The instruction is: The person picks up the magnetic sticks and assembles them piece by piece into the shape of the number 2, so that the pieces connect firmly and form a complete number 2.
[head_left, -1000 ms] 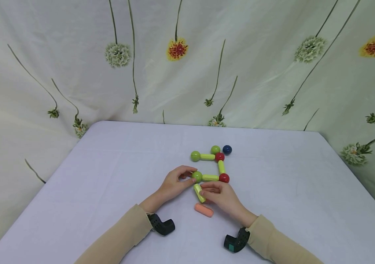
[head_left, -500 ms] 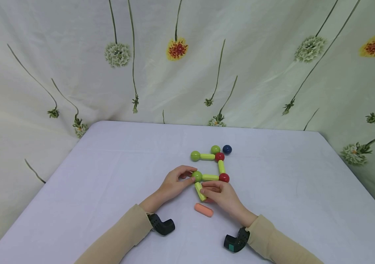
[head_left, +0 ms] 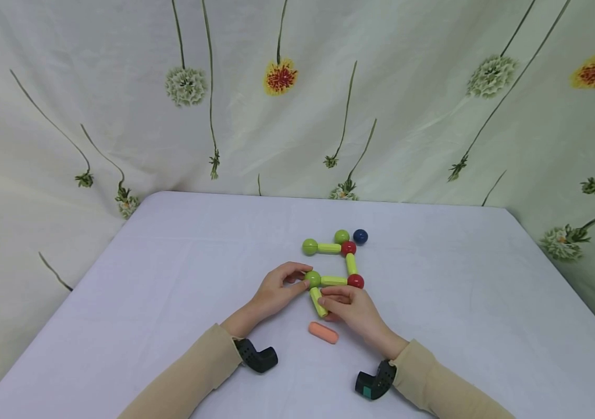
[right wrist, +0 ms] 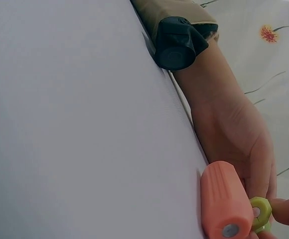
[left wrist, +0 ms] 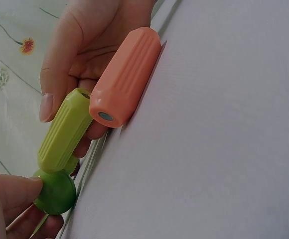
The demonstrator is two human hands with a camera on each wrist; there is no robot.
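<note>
My left hand [head_left: 278, 289] grips a green ball [head_left: 313, 279] between thumb and fingers. My right hand [head_left: 352, 308] pinches a yellow-green ribbed rod [head_left: 319, 302] by its near end. The rod's far end meets the green ball in the left wrist view. Another yellow-green rod [head_left: 334, 281] joins that ball to a red ball [head_left: 356, 281] on the right. From there a rod [head_left: 351, 263] leads up to a second red ball [head_left: 348, 248]. A further rod [head_left: 329, 248] links it to a green ball [head_left: 310, 247] on the left.
An orange ribbed rod [head_left: 323, 333] with a metal disc in its end lies just in front of the hands. Behind the upper red ball sit a loose-looking green ball [head_left: 341, 236] and a dark blue ball [head_left: 360, 236]. A white cloth covers the table [head_left: 198, 250].
The rod in my right hand has shifted slightly away from me, up to the green ball, closing the small gap seen one second ago. My left hand holds still.
</note>
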